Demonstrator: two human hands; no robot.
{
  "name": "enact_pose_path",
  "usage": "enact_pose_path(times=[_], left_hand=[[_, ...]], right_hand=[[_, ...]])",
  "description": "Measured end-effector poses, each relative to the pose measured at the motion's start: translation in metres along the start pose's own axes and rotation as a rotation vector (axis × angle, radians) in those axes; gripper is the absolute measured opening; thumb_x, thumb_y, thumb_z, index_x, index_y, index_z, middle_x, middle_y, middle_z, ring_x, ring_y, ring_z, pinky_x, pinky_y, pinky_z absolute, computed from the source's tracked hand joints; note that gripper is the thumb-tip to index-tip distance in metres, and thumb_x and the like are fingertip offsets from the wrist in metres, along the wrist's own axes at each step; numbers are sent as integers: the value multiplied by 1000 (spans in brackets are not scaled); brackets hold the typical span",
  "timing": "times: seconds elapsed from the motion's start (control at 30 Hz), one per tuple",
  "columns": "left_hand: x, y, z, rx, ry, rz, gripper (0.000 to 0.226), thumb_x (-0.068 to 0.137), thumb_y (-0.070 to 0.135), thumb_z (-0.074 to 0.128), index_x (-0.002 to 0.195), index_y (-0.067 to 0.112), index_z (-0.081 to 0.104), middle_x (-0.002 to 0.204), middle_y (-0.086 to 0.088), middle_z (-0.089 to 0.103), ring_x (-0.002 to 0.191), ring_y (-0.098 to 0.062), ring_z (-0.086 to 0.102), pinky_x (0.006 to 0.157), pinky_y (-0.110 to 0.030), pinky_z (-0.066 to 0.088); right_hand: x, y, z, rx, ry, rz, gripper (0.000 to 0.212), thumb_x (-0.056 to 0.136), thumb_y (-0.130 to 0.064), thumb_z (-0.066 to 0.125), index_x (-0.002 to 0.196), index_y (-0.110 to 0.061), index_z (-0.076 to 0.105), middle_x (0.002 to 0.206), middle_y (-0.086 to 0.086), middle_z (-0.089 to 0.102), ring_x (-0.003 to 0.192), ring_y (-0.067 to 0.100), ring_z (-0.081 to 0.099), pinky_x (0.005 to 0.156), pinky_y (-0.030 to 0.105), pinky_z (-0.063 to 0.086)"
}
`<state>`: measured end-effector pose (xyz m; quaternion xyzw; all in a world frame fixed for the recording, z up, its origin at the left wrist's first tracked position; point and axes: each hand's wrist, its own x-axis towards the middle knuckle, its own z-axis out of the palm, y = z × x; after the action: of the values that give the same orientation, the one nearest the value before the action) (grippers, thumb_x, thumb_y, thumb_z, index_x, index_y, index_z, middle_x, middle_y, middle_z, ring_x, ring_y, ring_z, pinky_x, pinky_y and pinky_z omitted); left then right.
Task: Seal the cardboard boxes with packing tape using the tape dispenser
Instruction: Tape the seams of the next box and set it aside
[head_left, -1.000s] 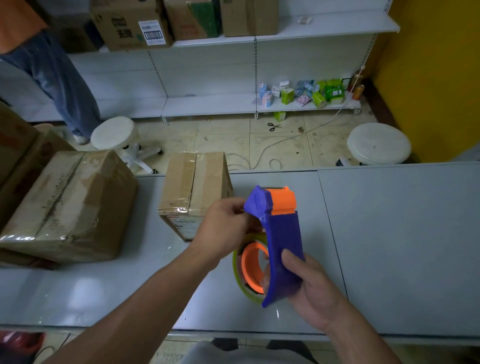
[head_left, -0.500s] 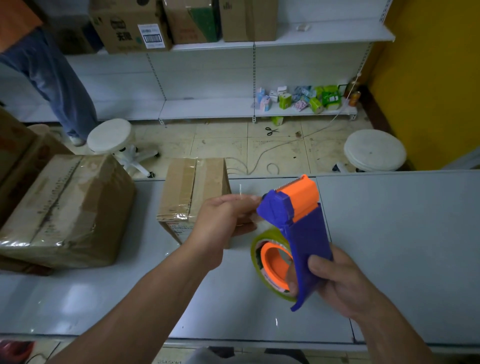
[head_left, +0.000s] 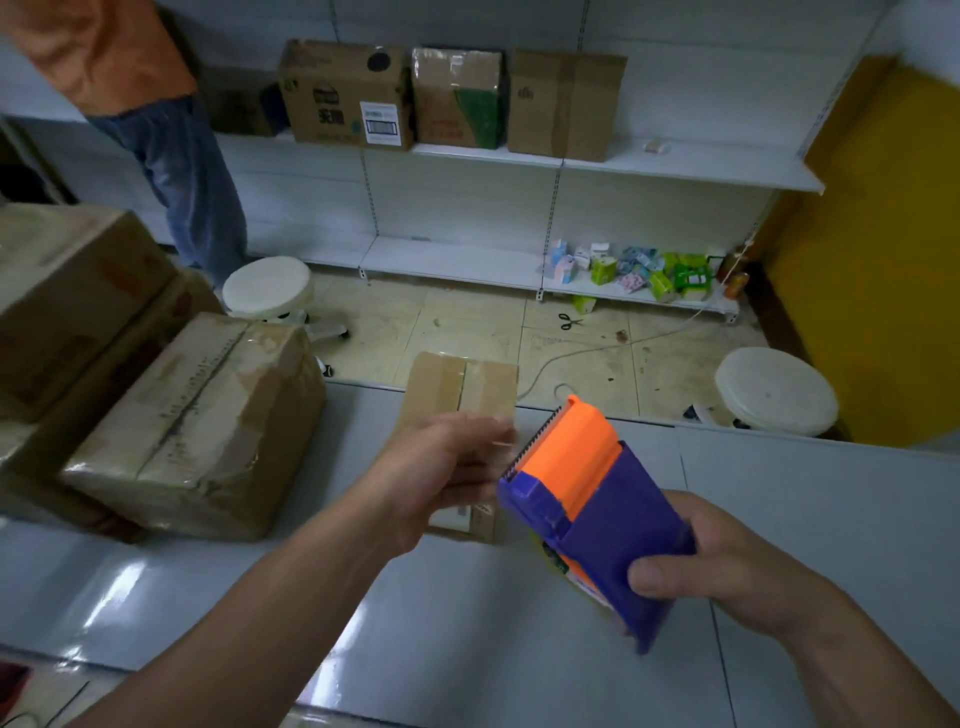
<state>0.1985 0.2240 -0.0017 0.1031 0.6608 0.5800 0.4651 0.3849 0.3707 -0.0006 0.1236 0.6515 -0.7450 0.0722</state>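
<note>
Since the earlier frame the tape dispenser (head_left: 592, 499) has turned over in the grip. Its orange top plate now faces the camera, and the tape roll (head_left: 558, 565) shows only as a sliver beneath its lower left edge. The view has also lifted, taking in more of the shelves.

The right hand (head_left: 727, 566) is wrapped round the purple handle, thumb across the near end. It holds the tool off the surface (head_left: 831, 519), tilted so the toothed blade (head_left: 535, 441) points up and to the left. That angle seems chosen to present the tape's free end to the left hand (head_left: 447, 467). This hand sits just beside the blade with its fingers reaching toward it. They are blurred, so I cannot tell whether they pinch the tape or close on nothing.

Directly behind the left hand, partly hidden by it, a small cardboard box (head_left: 462, 384) stands on the surface. Glossy tape already runs down its top seam. A larger taped box (head_left: 197, 426) lies well to the left of both hands. My judgement is that the tape end is being freed before the next strip is laid.
</note>
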Motion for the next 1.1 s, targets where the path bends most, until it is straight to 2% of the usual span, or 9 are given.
enact_pose_path(times=[0.2,0.37,0.47,0.6,0.7,0.77,0.87,1.03,1.1], left_hand=[[-7,-1,-22,19,120,176,20,87,22,69,92,3,76,72,-3,73,64,-9,68,56,-14,49],[-6,-4,-28,-78,199,286,23,86,24,70,90,3,77,84,-13,75,79,-23,71,76,-31,55],[-5,-2,-35,-196,276,298,17,85,19,70,87,3,77,84,-13,76,77,-18,71,74,-28,56],[-4,-6,-50,-252,325,303,13,84,21,72,85,9,78,85,-9,76,80,-16,73,70,-24,51],[-4,-17,-48,-274,365,294,11,84,19,72,80,12,78,83,-11,76,79,-17,72,70,-23,52],[-3,-25,-45,-292,394,285,12,84,17,72,82,8,78,82,-13,75,77,-18,71,67,-22,54],[-2,-32,-43,-326,444,303,12,85,14,71,83,3,77,79,-15,75,69,-16,70,61,-19,55],[1,-40,-46,-337,532,334,9,87,13,70,82,15,77,76,5,76,72,4,68,58,-4,46],[3,-47,-50,-335,532,305,10,86,16,71,93,15,78,88,10,76,84,8,67,65,-3,45]], right_hand=[[15,-25,-3,-189,-74,74,35,65,-35,76,98,-23,71,99,6,73,89,19,69,74,24,52],[27,-47,-9,-350,-65,160,50,64,-46,79,102,-17,68,104,6,73,96,23,69,82,27,54],[32,-58,-11,-463,-74,264,55,66,-47,74,110,-17,65,108,3,72,101,21,68,90,33,51],[37,-67,-14,-536,-76,386,63,61,-53,73,112,-18,63,105,-2,73,99,16,69,85,23,53],[42,-72,-16,-582,-73,485,58,60,-49,74,108,-20,62,95,-10,74,90,7,70,72,12,52],[46,-78,-19,-623,-74,534,62,54,-53,75,106,-22,62,92,-11,74,87,6,70,69,12,51],[56,-86,-23,-697,-91,573,73,48,-58,73,110,-21,62,99,-7,74,94,11,70,78,19,53],[78,-84,-21,-702,-102,619,51,64,-47,72,106,-19,64,96,-4,75,89,11,71,73,16,54],[85,-80,-19,-712,-125,628,47,67,-44,70,104,-17,66,97,-2,75,89,14,71,70,17,52]])
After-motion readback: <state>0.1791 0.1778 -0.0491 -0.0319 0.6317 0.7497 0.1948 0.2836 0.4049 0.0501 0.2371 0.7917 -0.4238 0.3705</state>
